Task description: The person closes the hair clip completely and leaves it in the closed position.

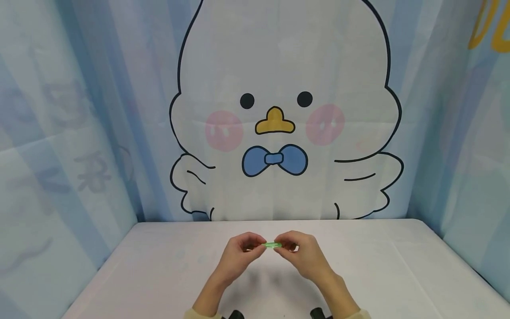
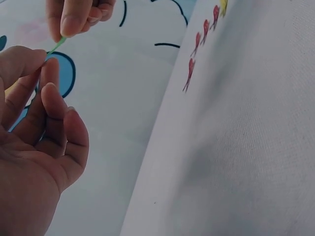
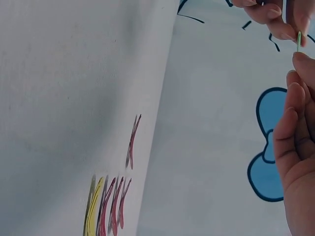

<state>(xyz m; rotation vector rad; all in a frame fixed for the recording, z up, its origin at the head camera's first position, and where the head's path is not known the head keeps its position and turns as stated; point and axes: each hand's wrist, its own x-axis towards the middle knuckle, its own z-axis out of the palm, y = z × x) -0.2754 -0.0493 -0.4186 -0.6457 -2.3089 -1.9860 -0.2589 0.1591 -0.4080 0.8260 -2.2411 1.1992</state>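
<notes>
Both hands hold a slim, shiny green strip (image 1: 272, 245) between them, above the white table. My left hand (image 1: 241, 253) pinches its left end between thumb and fingertips. At the opposite end, the thumb and fingers of my right hand (image 1: 301, 251) pinch it. In the left wrist view the green strip (image 2: 57, 45) shows thin and slanted, its ends covered by fingertips. The right wrist view shows the green strip (image 3: 299, 41) edge-on, like a narrow loop.
Several slim red pieces (image 3: 132, 142) and a yellow piece (image 3: 92, 211) lie on the white table in the right wrist view. Red pieces (image 2: 198, 42) appear in the left wrist view too. Behind the table (image 1: 159, 266) hangs a curtain (image 1: 275, 195) with a cartoon bird.
</notes>
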